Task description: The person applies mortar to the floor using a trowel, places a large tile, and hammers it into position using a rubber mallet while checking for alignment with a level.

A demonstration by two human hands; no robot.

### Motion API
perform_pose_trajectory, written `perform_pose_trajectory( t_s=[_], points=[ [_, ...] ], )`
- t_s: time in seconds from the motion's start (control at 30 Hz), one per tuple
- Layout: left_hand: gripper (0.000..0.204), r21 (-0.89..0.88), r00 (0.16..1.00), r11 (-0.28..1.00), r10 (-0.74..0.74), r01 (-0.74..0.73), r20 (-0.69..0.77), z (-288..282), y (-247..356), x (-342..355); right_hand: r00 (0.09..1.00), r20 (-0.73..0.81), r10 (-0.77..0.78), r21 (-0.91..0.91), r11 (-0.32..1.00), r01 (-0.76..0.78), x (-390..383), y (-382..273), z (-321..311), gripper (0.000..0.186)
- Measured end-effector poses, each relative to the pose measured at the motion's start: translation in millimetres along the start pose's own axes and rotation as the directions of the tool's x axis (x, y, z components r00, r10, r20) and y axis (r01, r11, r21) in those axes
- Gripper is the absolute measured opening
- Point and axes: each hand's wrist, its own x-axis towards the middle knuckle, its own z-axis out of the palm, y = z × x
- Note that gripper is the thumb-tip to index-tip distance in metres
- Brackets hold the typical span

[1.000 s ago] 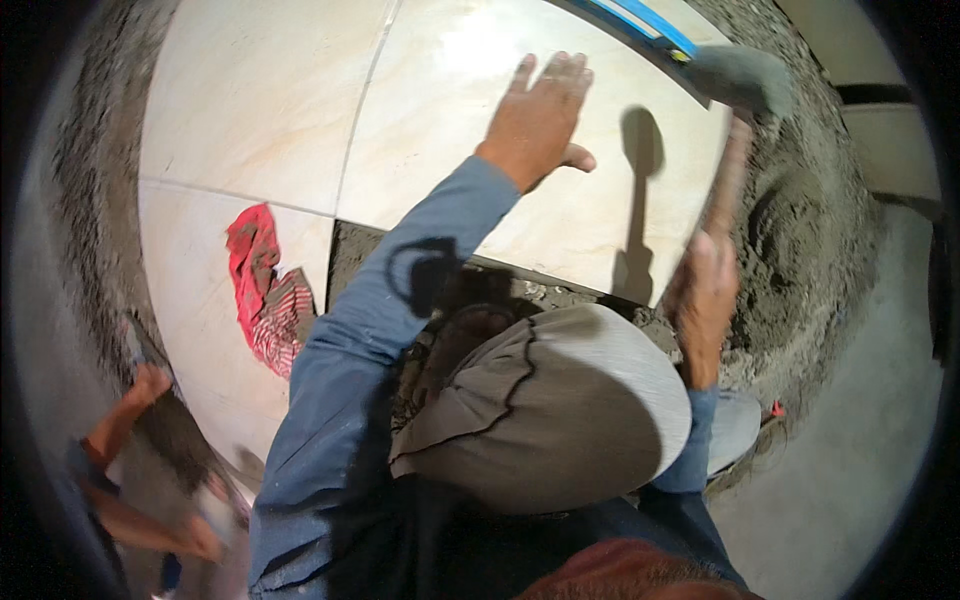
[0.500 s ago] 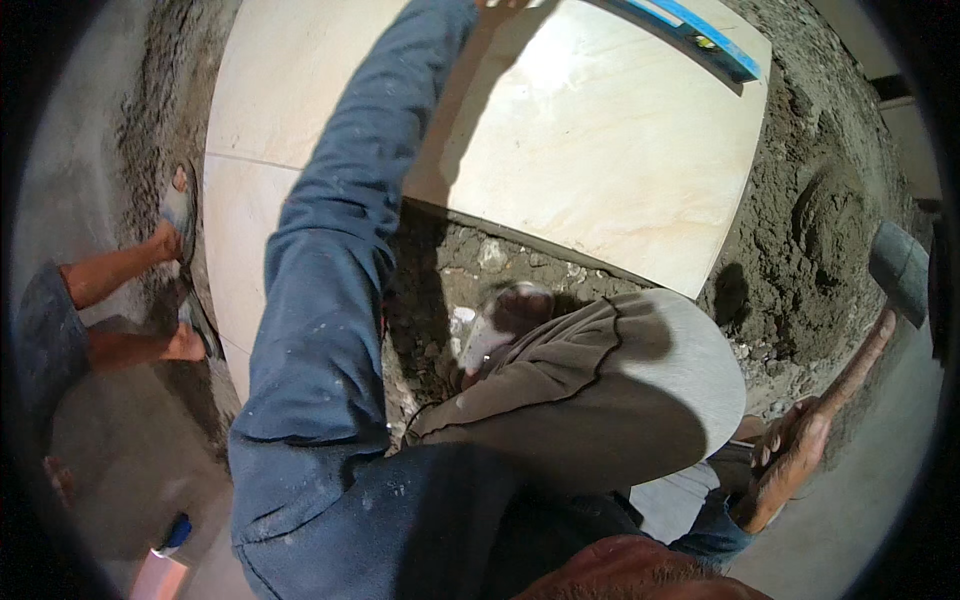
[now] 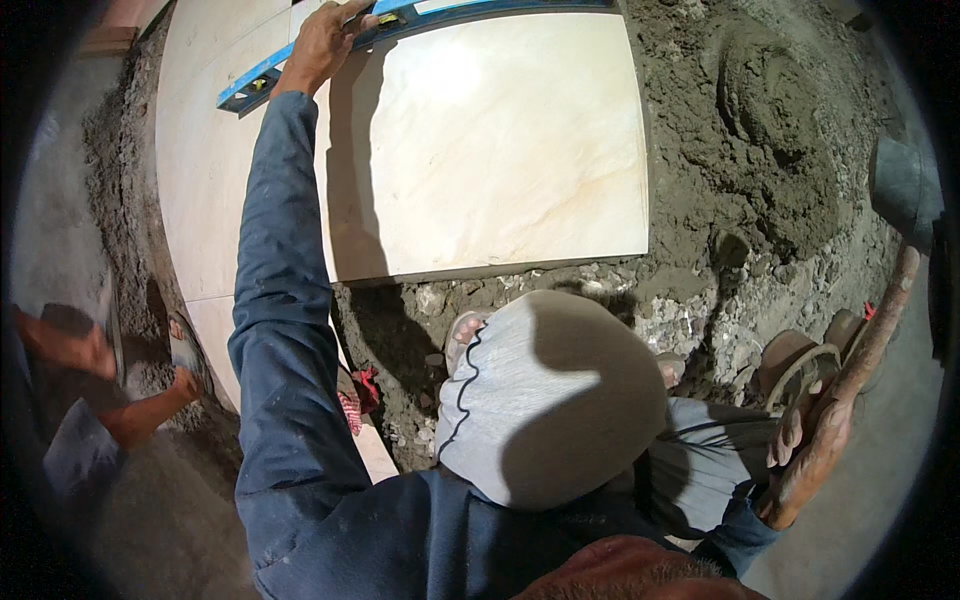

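My left hand [image 3: 322, 48], arm stretched forward, has its fingers wrapped round a blue spirit level [image 3: 262, 82] near its left part. The level lies across the far side of a large cream floor tile [image 3: 510, 150] and over the tiles to its left. Low at the right, my right hand [image 3: 815, 435] is closed round the wooden handle of a mallet [image 3: 905, 190]. The mallet's dark grey head is raised beyond the hand, apart from the tile. A dark shadow falls along the tile's left side.
Wet mortar [image 3: 770, 120] is heaped right of the tile, with rough rubble [image 3: 430, 300] along its near edge. My bent knee [image 3: 550, 400] is close to that edge. Left of the laid tiles [image 3: 205, 180], another person's legs [image 3: 150, 415] show. A sandal [image 3: 790, 360] lies near my right hand.
The view has shifted, so the tile appears further left and straighter. My left hand on the level now shows. The mallet stays raised in my right hand. The other person's legs have moved.
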Motion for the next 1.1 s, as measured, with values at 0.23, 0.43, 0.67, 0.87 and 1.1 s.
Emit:
perform_pose_trajectory(
  t_s=[0.23,0.43,0.67,0.87,1.1],
  points=[
    [0.036,0.061,0.997,0.996,0.061,-0.059,-0.043,-4.9,-49.0,49.9,0.994,-0.089,0.058,0.019,0.998,-0.056,-0.9,5.1,-7.9,0.056],
    [0.047,-0.297,0.999,0.954,-0.023,0.034,0.043,1.1,-90.9,87.3,0.976,-0.123,0.179,0.024,0.984,-0.177,3.5,8.5,-8.8,0.055],
    [0.021,0.125,0.828,0.986,-0.159,0.109,0.538,-66.3,-25.3,127.0,0.942,-0.115,0.314,0.016,0.949,-0.315,11.9,10.3,9.2,0.053],
    [0.040,0.492,0.780,0.867,-0.360,0.076,0.512,-67.5,-24.4,152.5,0.933,-0.052,0.356,-0.037,0.933,-0.359,32.1,4.0,31.0,0.052],
    [0.055,0.424,0.667,0.894,-0.231,-0.141,0.708,-68.8,-38.1,170.5,0.927,-0.008,0.376,-0.069,0.924,-0.376,40.6,-1.2,52.0,0.051]
  ],
)
